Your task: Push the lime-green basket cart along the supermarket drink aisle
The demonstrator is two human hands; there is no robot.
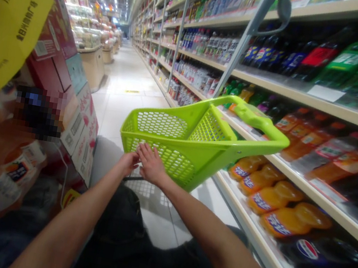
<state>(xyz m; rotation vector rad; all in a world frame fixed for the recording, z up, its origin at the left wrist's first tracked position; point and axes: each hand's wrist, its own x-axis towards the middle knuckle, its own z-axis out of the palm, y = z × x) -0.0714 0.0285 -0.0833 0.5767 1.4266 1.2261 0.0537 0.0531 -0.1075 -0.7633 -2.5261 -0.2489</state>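
In the head view my two hands meet in front of the near side of a bright green shopping cart [176,149]. My right hand [152,164] is open, its fingers stretched out over the other hand. My left hand [129,162] has its fingers curled in close to the right one. What lies between them, if anything, is hidden. The cart's mesh basket stands just beyond the fingers, and its looped green handle [263,126] points to the right, near the shelves. Neither hand is on the handle.
Shelves [319,101] of bottled drinks run along the right, with orange soda bottles [284,217] low down. On the left stand stacked cartons [80,135], wrapped bottles [4,163] and a yellow price sign [6,29]. A tiled aisle [121,68] stretches ahead.
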